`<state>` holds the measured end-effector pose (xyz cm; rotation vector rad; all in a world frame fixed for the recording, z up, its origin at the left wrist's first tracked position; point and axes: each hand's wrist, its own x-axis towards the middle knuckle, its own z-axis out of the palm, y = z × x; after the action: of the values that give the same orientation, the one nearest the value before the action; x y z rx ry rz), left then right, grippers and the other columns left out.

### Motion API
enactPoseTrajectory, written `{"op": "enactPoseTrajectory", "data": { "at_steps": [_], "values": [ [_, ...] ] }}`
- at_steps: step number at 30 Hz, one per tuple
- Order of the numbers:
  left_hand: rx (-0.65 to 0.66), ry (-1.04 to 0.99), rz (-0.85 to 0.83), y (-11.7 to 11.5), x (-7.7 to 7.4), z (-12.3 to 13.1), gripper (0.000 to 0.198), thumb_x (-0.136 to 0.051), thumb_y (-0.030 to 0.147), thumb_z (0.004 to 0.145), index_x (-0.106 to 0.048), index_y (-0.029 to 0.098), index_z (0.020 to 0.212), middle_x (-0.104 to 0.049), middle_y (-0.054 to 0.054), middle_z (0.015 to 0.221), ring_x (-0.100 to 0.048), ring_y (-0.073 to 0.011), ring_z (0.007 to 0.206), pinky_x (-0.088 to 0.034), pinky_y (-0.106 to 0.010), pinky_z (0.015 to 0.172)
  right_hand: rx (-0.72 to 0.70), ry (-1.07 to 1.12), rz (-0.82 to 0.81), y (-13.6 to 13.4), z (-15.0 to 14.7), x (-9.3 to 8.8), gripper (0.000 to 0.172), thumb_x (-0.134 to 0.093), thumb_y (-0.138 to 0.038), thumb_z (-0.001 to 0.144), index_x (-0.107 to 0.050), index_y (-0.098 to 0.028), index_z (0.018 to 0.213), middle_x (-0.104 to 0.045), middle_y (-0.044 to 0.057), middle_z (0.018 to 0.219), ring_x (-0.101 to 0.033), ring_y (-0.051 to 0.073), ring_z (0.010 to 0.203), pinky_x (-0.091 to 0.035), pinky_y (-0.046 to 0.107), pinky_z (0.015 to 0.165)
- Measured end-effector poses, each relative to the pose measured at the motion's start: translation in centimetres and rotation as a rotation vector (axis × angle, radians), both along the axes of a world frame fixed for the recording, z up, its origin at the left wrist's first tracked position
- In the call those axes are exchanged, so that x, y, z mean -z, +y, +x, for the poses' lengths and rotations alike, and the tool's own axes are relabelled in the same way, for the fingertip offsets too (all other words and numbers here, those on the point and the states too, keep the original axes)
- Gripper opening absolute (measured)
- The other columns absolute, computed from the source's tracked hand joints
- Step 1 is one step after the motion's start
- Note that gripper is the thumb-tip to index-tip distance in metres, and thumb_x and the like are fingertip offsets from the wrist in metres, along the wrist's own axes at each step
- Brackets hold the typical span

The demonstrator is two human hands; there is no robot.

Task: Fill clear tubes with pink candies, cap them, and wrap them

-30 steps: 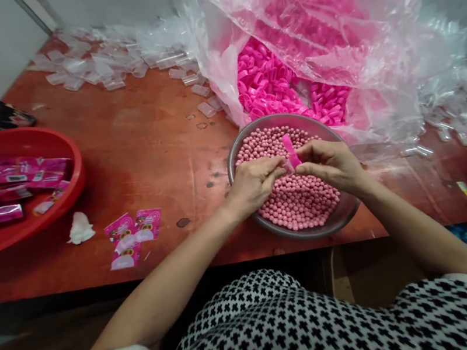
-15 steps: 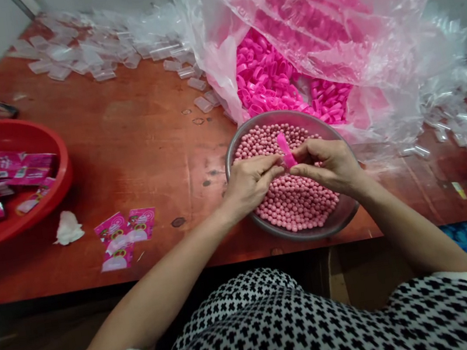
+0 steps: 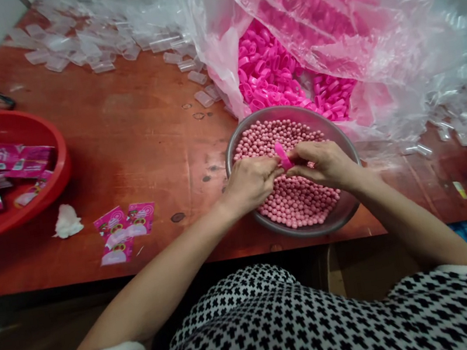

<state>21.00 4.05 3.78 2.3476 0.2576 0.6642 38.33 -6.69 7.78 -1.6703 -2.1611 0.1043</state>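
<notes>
Above a grey bowl (image 3: 340, 212) of pink beads (image 3: 295, 212), perhaps to catch drops, the right hand (image 3: 327, 165) pinches a pink plastic cap (image 3: 282, 156); the left hand (image 3: 250, 183) meets it, its grip hidden.

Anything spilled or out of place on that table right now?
One oddity: a crumpled white wad lies on the tabletop beside the red basin, unlike the printed cards near it. I see no pink balls outside their bowl.

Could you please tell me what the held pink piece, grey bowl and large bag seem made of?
Pink piece: probably smooth plastic, brightly, evenly coloured. Grey bowl: perhaps metal, possibly plastic, given its dull sheen. Bag: thin, glossy plastic film, wrinkled and see-through.
</notes>
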Motion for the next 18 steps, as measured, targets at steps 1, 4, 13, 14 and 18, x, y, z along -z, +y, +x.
{"op": "enactPoseTrajectory", "data": {
  "at_steps": [1,4,13,14,18],
  "values": [
    [0.024,0.004,-0.024,0.1,-0.1,0.1,0.023,-0.054,0.021,0.087,-0.065,0.014,0.069,-0.063,-0.003,0.063,-0.057,-0.0136,0.058,-0.042,-0.026,0.061,0.006,-0.048,0.004,0.0,0.0,-0.5,0.025,-0.059,-0.033,0.086,-0.059,-0.02,0.107,-0.066,0.007,0.091,-0.061,0.019,0.082,-0.047,0.029,0.069],
    [0.092,0.021,-0.124,0.1,-0.5,0.3,0.023,-0.055,0.021,0.086,-0.067,0.015,0.068,-0.064,-0.001,0.061,-0.058,-0.0126,0.059,-0.042,-0.024,0.062,-0.065,-0.213,0.012,0.1,-0.2,-2.4,0.048,-0.057,-0.031,0.087,-0.046,-0.025,0.133,-0.054,0.009,0.132,-0.051,0.025,0.12,-0.045,0.041,0.094],
    [0.003,-0.122,-0.656,0.8,-0.5,0.5,0.026,-0.056,0.032,0.084,-0.071,0.014,0.094,-0.071,-0.004,0.088,-0.063,-0.0156,0.079,-0.049,-0.024,0.072,0.115,-0.194,0.204,0.1,-0.6,-1.8,0.045,-0.057,-0.034,0.088,-0.05,-0.019,0.13,-0.06,0.014,0.117,-0.058,0.027,0.109,-0.052,0.043,0.092],
    [-0.012,-0.129,-0.688,0.9,-0.4,0.6,0.026,-0.056,0.033,0.083,-0.07,0.014,0.095,-0.07,-0.004,0.087,-0.063,-0.0151,0.077,-0.049,-0.024,0.071,0.141,-0.164,0.219,0.1,-0.9,-1.2,0.05,-0.058,-0.036,0.087,-0.047,-0.018,0.133,-0.059,0.015,0.118,-0.057,0.028,0.111,-0.052,0.044,0.092],
    [-0.067,-0.162,-0.754,1.0,-0.2,0.9,0.023,-0.057,0.033,0.082,-0.067,0.013,0.09,-0.066,-0.003,0.079,-0.059,-0.0135,0.071,-0.048,-0.024,0.068,0.204,-0.095,0.219,0.4,-2.6,0.9,0.079,-0.065,-0.039,0.08,-0.028,-0.011,0.144,-0.047,0.022,0.13,-0.046,0.034,0.125,-0.045,0.051,0.102]
  ]
}}
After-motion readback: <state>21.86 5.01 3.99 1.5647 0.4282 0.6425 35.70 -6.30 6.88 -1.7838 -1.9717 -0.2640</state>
